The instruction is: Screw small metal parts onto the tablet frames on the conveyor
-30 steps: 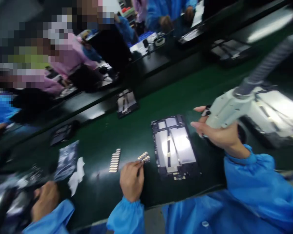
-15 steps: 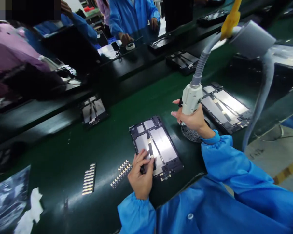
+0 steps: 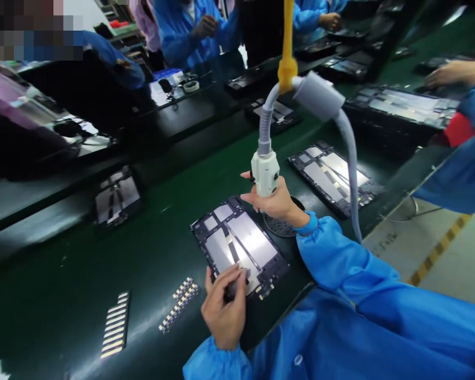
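Observation:
An open tablet frame (image 3: 237,243) with silver panels lies on the green belt in front of me. My left hand (image 3: 224,309) pinches its fingers together on something small and dark at the frame's near edge. My right hand (image 3: 275,200) is wrapped round a white electric screwdriver (image 3: 265,171), held upright just right of the frame's far corner. A grey hose (image 3: 348,153) and a yellow hanger (image 3: 287,58) run up from the tool. Under the right hand sits a round dark mesh dish (image 3: 279,226).
Two strips of small gold parts (image 3: 114,324) (image 3: 179,305) lie on the belt to the left. More tablet frames (image 3: 332,171) (image 3: 116,194) lie farther along. Other people in blue coats work across the belt, and a person's sleeve (image 3: 459,153) is at the right.
My left hand left the parts strip and settled on the frame's near edge. My right hand brought the screwdriver upright and closer to the frame. The view swung right.

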Demonstrator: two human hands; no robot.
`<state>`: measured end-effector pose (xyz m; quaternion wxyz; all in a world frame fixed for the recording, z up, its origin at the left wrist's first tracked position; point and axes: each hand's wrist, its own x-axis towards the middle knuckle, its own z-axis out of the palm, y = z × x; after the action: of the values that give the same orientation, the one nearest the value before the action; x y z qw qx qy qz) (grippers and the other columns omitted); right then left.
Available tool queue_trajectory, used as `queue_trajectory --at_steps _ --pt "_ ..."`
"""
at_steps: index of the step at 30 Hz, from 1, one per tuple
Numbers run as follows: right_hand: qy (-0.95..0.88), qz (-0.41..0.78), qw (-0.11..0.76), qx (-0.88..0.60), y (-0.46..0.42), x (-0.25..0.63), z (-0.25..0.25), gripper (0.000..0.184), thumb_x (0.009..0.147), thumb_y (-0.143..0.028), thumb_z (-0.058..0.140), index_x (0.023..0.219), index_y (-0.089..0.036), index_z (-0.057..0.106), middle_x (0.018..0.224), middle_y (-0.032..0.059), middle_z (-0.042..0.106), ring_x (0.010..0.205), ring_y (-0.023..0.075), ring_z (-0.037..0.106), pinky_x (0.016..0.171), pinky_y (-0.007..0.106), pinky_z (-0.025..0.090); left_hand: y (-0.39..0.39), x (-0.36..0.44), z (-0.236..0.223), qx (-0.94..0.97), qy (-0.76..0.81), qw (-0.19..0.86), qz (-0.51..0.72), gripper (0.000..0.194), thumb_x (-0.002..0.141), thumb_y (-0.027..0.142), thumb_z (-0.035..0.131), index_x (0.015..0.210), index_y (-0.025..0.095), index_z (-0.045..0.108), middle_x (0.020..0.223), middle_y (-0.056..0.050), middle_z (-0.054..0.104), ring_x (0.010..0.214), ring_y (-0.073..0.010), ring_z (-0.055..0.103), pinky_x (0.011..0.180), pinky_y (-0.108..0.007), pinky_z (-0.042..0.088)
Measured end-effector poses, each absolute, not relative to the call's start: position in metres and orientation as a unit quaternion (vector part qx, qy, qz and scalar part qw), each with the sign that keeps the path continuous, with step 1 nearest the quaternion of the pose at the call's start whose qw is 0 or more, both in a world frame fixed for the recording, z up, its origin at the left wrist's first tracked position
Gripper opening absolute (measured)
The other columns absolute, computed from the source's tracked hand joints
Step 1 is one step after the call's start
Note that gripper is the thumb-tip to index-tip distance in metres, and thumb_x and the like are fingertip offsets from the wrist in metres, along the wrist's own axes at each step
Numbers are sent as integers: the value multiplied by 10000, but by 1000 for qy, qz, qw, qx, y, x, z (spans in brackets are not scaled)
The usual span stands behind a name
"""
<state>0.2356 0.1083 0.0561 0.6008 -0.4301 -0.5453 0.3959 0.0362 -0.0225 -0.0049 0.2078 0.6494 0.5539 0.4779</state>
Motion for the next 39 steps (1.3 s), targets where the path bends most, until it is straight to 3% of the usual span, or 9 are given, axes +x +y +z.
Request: queue_trajectory --at_steps 4,9,15,19,27,34,39 --pt "-525 404 622 -417 98 256 64 304 703 -286 749 937 -165 597 482 -58 536 397 113 493 428 280 444 -12 35 -5 550 578 260 545 125 785 197 685 904 176 654 923 -25 727 854 -153 696 1088 -453 391" --pt "-498 430 632 -409 85 267 56 272 692 -267 749 863 -165 563 467 -62 531 373 108 487 407 269 444 -11 44 -10 555 593 295 502 164 775 265 698 897 161 664 920 -53 726 877 -187 689 1027 -433 454" --pt "-504 430 616 -426 86 260 43 278 686 -266 758 883 -166 589 487 -48 542 419 123 508 433 289 464 -11 32 -2 588 598 186 512 179 790 240 680 956 182 711 902 -30 711 910 -174 669 987 -380 490" --pt "-506 440 609 -424 89 258 40 295 693 -272 751 917 -162 594 507 -52 537 431 110 492 443 279 451 -11 22 10 484 667 176 539 357 697 268 770 1035 173 700 911 -37 707 816 -163 677 857 -311 555" --pt "-500 434 613 -431 89 255 41 309 644 -312 772 813 -169 556 530 -36 516 488 125 523 450 275 452 -11 6 16 482 668 186 536 238 687 292 773 882 163 728 825 -29 708 729 -144 675 838 -295 561" --pt "-515 422 605 -436 89 255 42 291 654 -320 765 816 -177 570 557 -23 531 517 142 545 475 287 467 -14 -14 14 403 735 230 494 366 616 372 814 899 163 710 794 -32 716 725 -158 693 774 -253 572" --pt "-523 414 595 -447 84 254 39 328 687 -297 746 946 -157 600 529 -47 533 443 113 501 455 269 444 -9 -32 14 406 741 280 455 413 592 454 789 838 134 704 704 -55 711 671 -176 694 702 -252 580"
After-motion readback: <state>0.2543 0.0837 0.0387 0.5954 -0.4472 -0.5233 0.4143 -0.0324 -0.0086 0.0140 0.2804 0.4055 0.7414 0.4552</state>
